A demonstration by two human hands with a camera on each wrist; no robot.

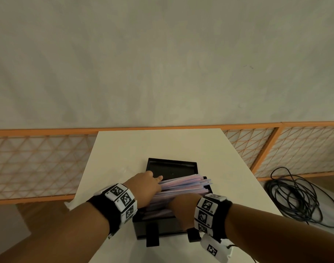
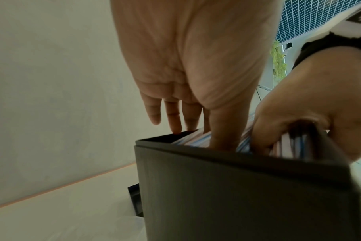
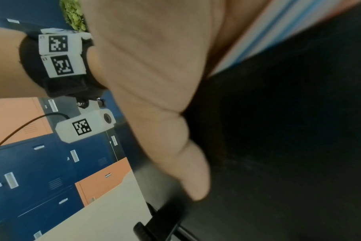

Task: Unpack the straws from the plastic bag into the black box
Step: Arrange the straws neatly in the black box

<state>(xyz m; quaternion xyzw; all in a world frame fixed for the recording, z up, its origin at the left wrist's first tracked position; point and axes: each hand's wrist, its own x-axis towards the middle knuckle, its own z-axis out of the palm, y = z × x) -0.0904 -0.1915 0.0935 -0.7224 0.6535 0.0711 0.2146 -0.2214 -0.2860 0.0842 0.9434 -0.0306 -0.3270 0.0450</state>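
Note:
A black box (image 1: 158, 226) stands near the front of the white table (image 1: 162, 145), and its open lid (image 1: 172, 167) lies flat behind it. Pink, blue and purple straws (image 1: 183, 184) lie in a thick pile inside, with their far ends sticking out over the right rim. My left hand (image 1: 145, 185) rests on the pile's left side, fingers straight and thumb pressed into the straws (image 2: 200, 138). My right hand (image 1: 181, 202) is at the near end, fingers curled round the straws, thumb down along the box wall (image 3: 289, 130).
Two black tabs (image 1: 152, 235) hang from the box's front wall. A pale crumpled edge (image 1: 68, 204), perhaps the plastic bag, shows at the table's left side. A coil of black cable (image 1: 299, 198) lies on the floor to the right. Orange mesh fencing (image 1: 39, 164) runs behind the table.

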